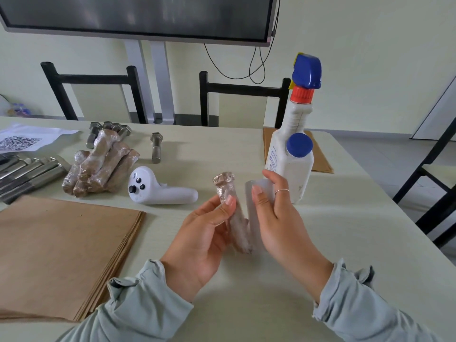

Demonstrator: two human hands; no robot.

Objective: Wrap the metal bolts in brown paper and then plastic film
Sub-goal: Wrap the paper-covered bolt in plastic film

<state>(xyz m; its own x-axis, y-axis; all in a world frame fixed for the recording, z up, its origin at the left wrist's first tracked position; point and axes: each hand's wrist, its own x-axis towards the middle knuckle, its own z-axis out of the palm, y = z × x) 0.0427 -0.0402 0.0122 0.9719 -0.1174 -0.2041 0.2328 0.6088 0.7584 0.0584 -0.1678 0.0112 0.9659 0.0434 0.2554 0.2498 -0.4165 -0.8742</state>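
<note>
**Film wrap on one bolt, mid-step**

Head view. Centre of frame: the left hand [204,233] grasps a paper-wrapped bolt [230,208], thumb and fingers curled round its middle, head end tilted up and away, held above the table [320,243]. Film already covers it. The right hand [276,218] grips the plastic film roll [254,193] just right of the bolt, fingers wrapped round it. Any film bridging roll and bolt is too faint to confirm.

Judgement on the step: keep the film taut between roll and bolt, turn the bolt with the left hand rather than swinging the roll, overlap each turn, and cover the lower end before tearing off, so the paper cannot unroll.

Counts:
- finished film-wrapped bundles [101,164], left of centre: about five; overlap prevents a sure count.
- bare bolts: one standing alone [156,148]; a cluster [108,129] behind the bundles, roughly four; more at the left edge [27,171], number unclear.
- brown paper stacks: two, lower left [64,248] and upper right [320,156].
- spray bottle [293,134]: one.
- white handheld controller [160,190]: one.
</note>
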